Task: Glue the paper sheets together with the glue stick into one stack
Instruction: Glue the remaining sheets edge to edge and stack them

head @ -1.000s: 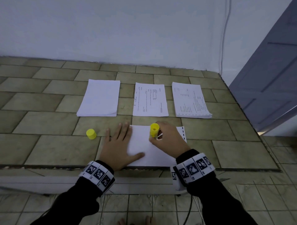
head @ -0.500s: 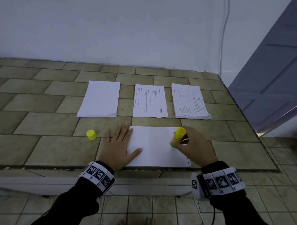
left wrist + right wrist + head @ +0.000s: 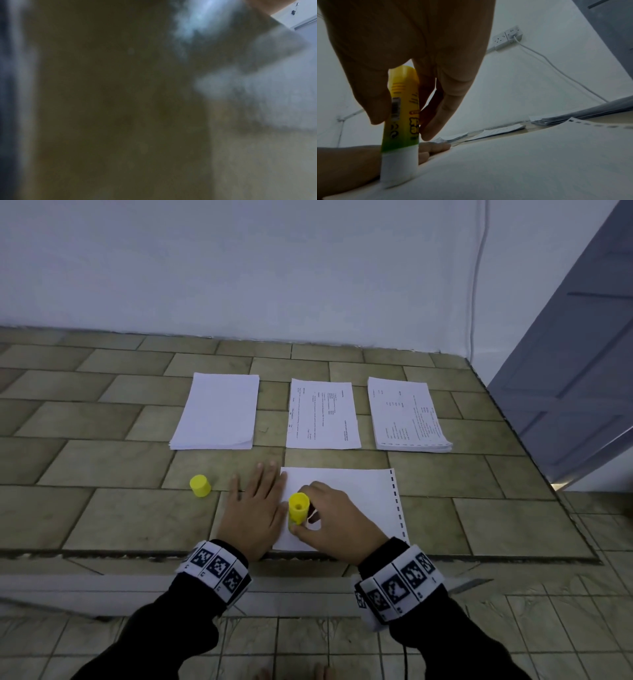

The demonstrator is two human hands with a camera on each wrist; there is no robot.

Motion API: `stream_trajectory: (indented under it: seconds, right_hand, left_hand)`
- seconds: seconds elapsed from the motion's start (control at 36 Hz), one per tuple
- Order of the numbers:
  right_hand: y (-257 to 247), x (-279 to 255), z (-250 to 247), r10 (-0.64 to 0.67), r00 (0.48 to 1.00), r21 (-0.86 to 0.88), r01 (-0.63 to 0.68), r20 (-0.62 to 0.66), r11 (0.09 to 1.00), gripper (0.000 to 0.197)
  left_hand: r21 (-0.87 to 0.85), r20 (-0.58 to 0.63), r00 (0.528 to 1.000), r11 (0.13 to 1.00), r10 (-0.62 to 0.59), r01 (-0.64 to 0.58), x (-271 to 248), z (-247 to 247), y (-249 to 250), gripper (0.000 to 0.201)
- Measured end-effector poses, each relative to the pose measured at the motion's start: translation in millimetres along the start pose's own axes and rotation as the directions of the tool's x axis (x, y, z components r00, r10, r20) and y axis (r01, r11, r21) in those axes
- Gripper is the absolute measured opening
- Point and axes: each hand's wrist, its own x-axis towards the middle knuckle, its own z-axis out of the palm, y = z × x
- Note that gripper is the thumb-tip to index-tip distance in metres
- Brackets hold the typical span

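Observation:
A white sheet (image 3: pixel 356 494) with a dashed right edge lies at the front of the tiled counter. My left hand (image 3: pixel 253 508) lies flat on its left edge, fingers straight. My right hand (image 3: pixel 329 518) grips the yellow glue stick (image 3: pixel 298 507) upright, near the sheet's left side. In the right wrist view the glue stick (image 3: pixel 400 121) stands with its white tip pressed on the sheet (image 3: pixel 522 162), thumb and fingers pinching its body. The yellow cap (image 3: pixel 200 485) stands on the counter left of my left hand. The left wrist view is dark and blurred.
Behind the sheet lie a blank paper pile (image 3: pixel 217 412), a printed sheet (image 3: pixel 322 414) and a printed pile (image 3: pixel 407 416). The counter's front edge (image 3: pixel 137 554) runs just under my wrists. A grey door (image 3: pixel 575 364) stands at the right; a socket and cable (image 3: pixel 508 36) are on the wall.
My right hand has carried the glue stick from the sheet's right part back to its left side, close to my left hand. The left hand has stayed flat in place.

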Motion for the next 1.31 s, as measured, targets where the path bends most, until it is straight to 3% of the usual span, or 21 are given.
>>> stream_trajectory:
  seconds: [0.17, 0.42, 0.64, 0.78, 0.89, 1.06, 1.19, 1.31]
  right_hand:
    - [20.4, -18.7, -22.3, 0.059, 0.998, -0.007, -0.060, -0.025, 0.998, 0.018]
    - [61.6, -68.2, -71.6, 0.182, 0.961, 0.017, -0.182, -0.209, 0.983, 0.014]
    - [71.1, -75.5, -86.2, 0.255, 0.942, 0.012, -0.259, -0.220, 0.966, 0.021]
    - [45.5, -46.7, -66.5, 0.083, 0.989, 0.055, -0.076, -0.124, 0.996, 0.011]
    - [25.4, -18.2, -43.1, -0.020, 1.000, 0.054, 0.021, -0.018, 0.998, 0.016]
    - [7.4, 7.4, -22.4, -0.077, 0.991, 0.025, 0.074, 0.107, 0.997, 0.023]
    - [8.3, 17.1, -16.2, -0.090, 0.982, 0.008, 0.090, 0.169, 0.996, 0.022]
    - [9.0, 29.5, -19.3, -0.080, 0.979, -0.032, 0.088, 0.186, 0.996, 0.021]
  left_hand:
    - [0.033, 0.001, 1.000, 0.999, -0.020, 0.020, 0.8, -3.0, 4.0, 0.061]
    - [0.037, -0.010, 1.000, 0.999, -0.019, 0.019, 1.0, -3.6, 4.4, 0.062]
    - [0.050, -0.028, 0.999, 0.998, -0.026, 0.027, 0.6, -3.6, 5.1, 0.061]
    - [0.042, -0.018, 0.999, 0.998, -0.036, 0.037, 1.0, -2.0, 4.3, 0.063]
    - [0.032, -0.011, 0.999, 0.999, -0.034, 0.035, 0.9, -1.2, 3.5, 0.065]
    - [-0.001, -0.027, 0.999, 1.000, -0.020, 0.020, 0.1, -0.9, 2.8, 0.080]
    - [0.004, -0.013, 1.000, 1.000, -0.016, 0.017, 0.2, 0.8, 1.3, 0.062]
    - [0.029, -0.005, 1.000, 0.999, -0.014, 0.015, 0.9, 2.1, 0.7, 0.062]
